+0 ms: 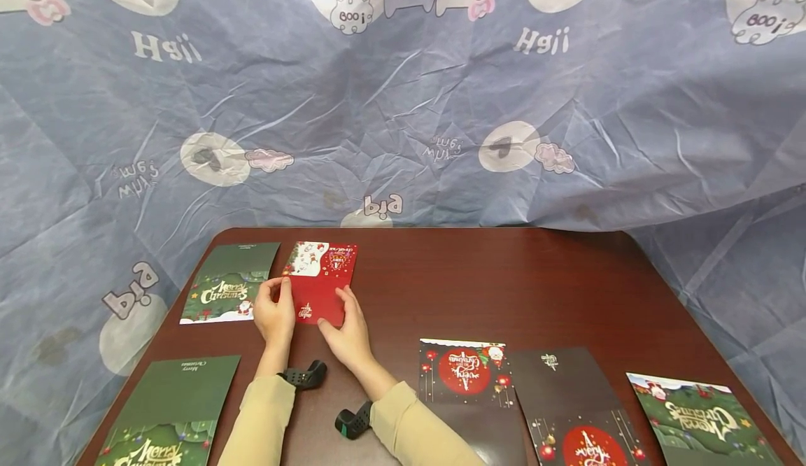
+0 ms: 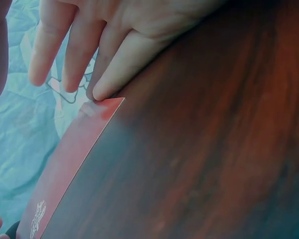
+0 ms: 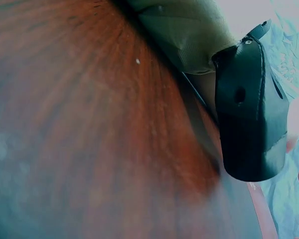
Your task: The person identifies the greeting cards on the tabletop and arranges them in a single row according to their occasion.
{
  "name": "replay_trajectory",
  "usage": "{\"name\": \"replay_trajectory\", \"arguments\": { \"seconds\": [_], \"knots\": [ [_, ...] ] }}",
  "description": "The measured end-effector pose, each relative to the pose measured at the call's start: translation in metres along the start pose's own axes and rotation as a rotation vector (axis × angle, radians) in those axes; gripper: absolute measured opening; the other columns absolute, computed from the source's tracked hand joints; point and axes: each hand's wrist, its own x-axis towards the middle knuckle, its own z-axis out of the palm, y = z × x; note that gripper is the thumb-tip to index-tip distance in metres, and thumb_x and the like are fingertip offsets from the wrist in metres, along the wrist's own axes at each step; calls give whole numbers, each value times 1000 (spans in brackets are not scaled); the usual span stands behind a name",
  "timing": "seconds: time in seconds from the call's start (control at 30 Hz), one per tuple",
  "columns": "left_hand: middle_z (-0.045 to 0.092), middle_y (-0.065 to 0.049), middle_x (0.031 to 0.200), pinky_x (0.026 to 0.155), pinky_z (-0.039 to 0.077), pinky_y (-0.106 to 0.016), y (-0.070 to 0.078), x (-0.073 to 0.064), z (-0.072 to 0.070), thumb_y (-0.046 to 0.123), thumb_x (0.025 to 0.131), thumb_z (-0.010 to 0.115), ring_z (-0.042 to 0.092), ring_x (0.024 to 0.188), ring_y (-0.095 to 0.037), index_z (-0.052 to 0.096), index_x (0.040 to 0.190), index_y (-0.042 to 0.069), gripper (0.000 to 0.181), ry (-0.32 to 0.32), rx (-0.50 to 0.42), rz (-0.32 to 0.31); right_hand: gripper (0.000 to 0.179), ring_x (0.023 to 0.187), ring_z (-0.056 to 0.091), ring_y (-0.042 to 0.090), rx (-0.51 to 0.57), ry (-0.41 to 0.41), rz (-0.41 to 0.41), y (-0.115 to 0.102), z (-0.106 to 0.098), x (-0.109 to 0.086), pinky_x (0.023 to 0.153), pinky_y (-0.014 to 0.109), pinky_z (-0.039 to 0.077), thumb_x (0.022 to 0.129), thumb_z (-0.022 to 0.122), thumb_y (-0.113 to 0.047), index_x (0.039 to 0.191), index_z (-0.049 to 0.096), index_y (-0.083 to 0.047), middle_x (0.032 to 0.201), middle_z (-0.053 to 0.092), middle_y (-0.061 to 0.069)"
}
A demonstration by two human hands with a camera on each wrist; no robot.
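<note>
Head: our unclenched left hand and right hand flank the red card, toward the table's far-left corner; probably light, easily creased, best held by edges. Left wrist: our straight fingers touch it. Right wrist: hold unclear.

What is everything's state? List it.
Red card, unfolded, cover inverted
Far green card, unfolded, cover upright
Near left green card, unfolded, cover upright
Right green card, unfolded, cover inverted
Left dark card, unfolded, cover inverted
Right dark card, unfolded, cover upright
Left hand, touching red card
Right hand, at red card
Wristbands, worn
Cloth, creased
</note>
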Motion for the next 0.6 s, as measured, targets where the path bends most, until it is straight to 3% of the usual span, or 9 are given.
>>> {"name": "replay_trajectory", "arguments": {
  "seconds": [0.23,0.6],
  "knots": [
    [67,-14,94,79,40,-41,0,-2,2,35,89,61,58,90,-29,68,96,5,31,-16,40,39,56,129,39,33,65,17,-40,0,-2,-2,103,49,34,80,66,-7,131,46,1,143,36,22],
    [67,-17,88,76,41,-43,0,-9,-3,28,89,60,59,84,-32,68,91,2,28,20,78,85,49,128,39,35,206,96,11,-3,-2,-8,105,50,31,82,63,2,128,47,5,139,39,23]
  ]
}}
